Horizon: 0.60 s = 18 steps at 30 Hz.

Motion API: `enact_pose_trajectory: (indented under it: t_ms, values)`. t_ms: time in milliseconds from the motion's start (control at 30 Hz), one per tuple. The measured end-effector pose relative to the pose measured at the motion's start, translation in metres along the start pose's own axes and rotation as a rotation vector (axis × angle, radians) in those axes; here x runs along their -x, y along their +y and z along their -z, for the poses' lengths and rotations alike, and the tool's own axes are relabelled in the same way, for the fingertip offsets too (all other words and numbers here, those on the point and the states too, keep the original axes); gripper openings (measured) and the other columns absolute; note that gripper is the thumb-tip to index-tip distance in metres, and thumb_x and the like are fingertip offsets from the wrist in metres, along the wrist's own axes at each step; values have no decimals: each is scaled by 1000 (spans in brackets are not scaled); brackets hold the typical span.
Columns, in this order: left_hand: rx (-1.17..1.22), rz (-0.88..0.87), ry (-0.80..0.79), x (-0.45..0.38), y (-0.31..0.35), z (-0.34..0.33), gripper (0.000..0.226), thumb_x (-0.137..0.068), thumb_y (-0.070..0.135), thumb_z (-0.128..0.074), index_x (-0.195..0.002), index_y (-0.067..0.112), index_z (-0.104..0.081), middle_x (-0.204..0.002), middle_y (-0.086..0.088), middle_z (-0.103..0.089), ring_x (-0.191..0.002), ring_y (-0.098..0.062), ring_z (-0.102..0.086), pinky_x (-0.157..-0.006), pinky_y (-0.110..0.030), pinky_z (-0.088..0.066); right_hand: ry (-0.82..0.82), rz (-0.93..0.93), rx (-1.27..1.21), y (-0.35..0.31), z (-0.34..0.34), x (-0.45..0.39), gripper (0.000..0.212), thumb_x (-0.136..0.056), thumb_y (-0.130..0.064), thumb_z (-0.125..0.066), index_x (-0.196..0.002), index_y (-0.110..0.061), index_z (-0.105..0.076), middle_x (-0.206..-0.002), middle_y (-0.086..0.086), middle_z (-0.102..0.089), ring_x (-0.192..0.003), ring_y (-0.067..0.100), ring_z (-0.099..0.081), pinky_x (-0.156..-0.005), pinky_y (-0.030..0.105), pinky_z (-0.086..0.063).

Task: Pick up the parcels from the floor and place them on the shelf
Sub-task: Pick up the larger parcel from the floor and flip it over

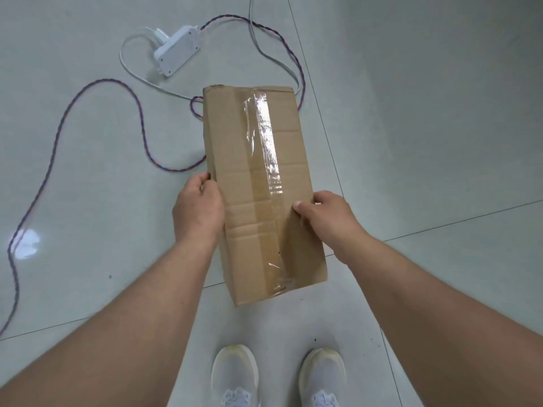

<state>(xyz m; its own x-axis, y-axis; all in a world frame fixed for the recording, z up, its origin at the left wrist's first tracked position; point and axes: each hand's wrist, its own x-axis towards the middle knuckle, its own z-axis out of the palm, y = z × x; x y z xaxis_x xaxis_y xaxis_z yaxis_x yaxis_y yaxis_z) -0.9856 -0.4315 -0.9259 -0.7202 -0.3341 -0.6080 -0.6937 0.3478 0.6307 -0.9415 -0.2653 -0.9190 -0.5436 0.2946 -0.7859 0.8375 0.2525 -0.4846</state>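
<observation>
Both hands, left hand [198, 205] and right hand [326, 214], grip an unlabelled parcel [261, 186].

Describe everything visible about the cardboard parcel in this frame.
The cardboard parcel is a long, plain brown corrugated box, creased across its top face, with a strip of clear tape running lengthwise along its seam. It points away from the person, above the tiled floor. The left hand and right hand grip its long sides.

White power strip [176, 50] w/ white plug, twisted red-blue cord [85, 92], grey tiled floor [426, 113], white sneakers [235, 374].
</observation>
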Motion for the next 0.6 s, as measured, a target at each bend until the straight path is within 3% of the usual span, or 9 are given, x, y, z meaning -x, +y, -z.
enact_pose_trajectory:
  t_ms: [100, 200, 300, 367, 500, 600]
  values:
    - [-37, 0, -48, 5, -6, 3, 48, -73, 52, -45, -115, 34, -59, -101, 4, -69, -99, -25, -65, -90, -46, -52, 23, 32, 25, -5, -4, 2, 29, -82, -27, -60, -105, -10, -64, -106, 8, -68, -98, 29, -64, -90, 44, -51]
    - [-107, 6, -68, 6, -11, 3, 39, -86, 34, -47, -124, 31, -50, -94, 9, -63, -102, -26, -62, -89, -37, -49, 14, 65, 35, -8, -6, 3, 30, -83, -22, -59, -111, -13, -64, -110, 5, -68, -101, 26, -64, -92, 43, -50]
    - [-233, -33, 21, 3, -8, 2, 55, -87, 26, -47, -140, 32, -33, -134, -5, -45, -120, -29, -50, -98, -43, -44, 16, 97, 43, -11, -9, 4, 31, -84, -19, -57, -114, -13, -63, -113, 5, -67, -102, 26, -63, -92, 43, -50]
    - [-329, -75, 71, 1, -4, 2, 59, -86, 22, -49, -141, 30, -31, -142, -6, -32, -124, -29, -45, -99, -43, -42, 19, 108, 44, -12, -11, 4, 32, -85, -19, -56, -116, -12, -62, -114, 6, -66, -103, 27, -62, -93, 43, -49]
    - [-329, -97, 96, 2, 2, -1, 59, -83, 11, -47, -138, 28, -35, -137, -8, -38, -115, -31, -52, -96, -43, -45, 39, 145, 57, -11, -13, 5, 28, -85, -20, -55, -110, -12, -63, -107, 5, -67, -98, 26, -62, -88, 41, -51]
    - [-256, -112, 70, 2, 0, -1, 52, -86, 25, -51, -137, 25, -41, -137, -6, -47, -119, -26, -52, -98, -35, -41, 116, 183, 28, -11, -7, 6, 27, -87, -29, -53, -103, -13, -67, -98, 1, -67, -91, 20, -61, -81, 33, -48]
